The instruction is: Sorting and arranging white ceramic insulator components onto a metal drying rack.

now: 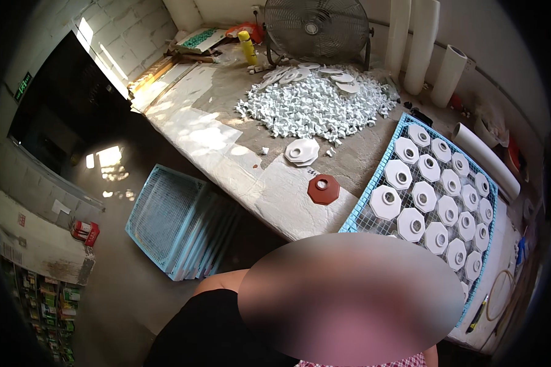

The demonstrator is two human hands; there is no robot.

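Neither of my hands can be made out; a large blurred oval covers the lower middle, and bare skin and dark cloth show at its left edge. Just beyond the blur, a dark red octagonal plate point(323, 190) with a round hole lies on the worktable point(269, 199). A little farther off sit stacked white octagonal plates point(302, 151). To the right, a blue-rimmed mesh tray point(368, 182) carries rows of white octagonal plates with round centres point(423, 196). At the back spreads a heap of small pale pieces point(324, 110), some white plates resting on top.
A big black fan point(315, 27) stands behind the heap, with a yellow bottle point(247, 48) at its left. White rolls point(449, 76) lean at the back right. A yellow-black cutter point(477, 314) lies by the tray. Stacked blue mesh trays point(165, 214) stand left of the table.
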